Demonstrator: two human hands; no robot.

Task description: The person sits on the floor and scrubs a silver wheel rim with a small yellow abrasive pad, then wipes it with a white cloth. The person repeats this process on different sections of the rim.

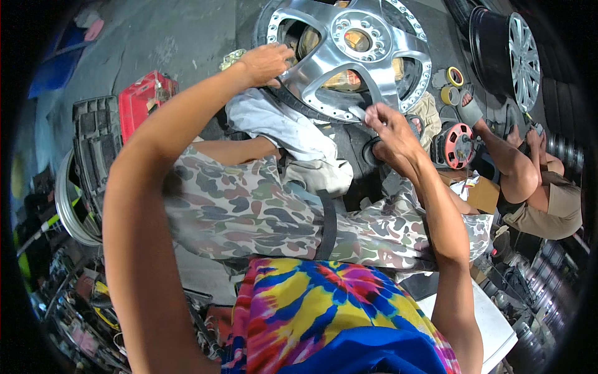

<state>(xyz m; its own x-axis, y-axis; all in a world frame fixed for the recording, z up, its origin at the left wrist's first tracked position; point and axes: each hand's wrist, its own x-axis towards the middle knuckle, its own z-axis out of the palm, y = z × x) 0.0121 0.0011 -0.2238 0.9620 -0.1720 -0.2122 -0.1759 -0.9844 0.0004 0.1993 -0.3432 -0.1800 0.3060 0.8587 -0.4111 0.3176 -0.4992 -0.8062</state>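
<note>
A polished silver alloy wheel rim (385, 80) lies tilted in front of me, with bolt holes around its lip and wide spokes. My left hand (266, 63) is closed on its left edge, fingers curled over the lip. My right hand (392, 128) pinches a small whitish piece (357, 112) at the rim's near edge; I cannot make out what it is. Below the rim runs a black tire edge (299, 106). Crumpled grey-white cloth (274, 124) lies between my left forearm and the rim.
Tape rolls (455, 76) and a red-black reel (460, 146) lie to the right. Another wheel (523, 62) stands at far right, above a seated person's bare legs (507, 149). At left are a red toolbox (140, 103) and a black case (96, 143).
</note>
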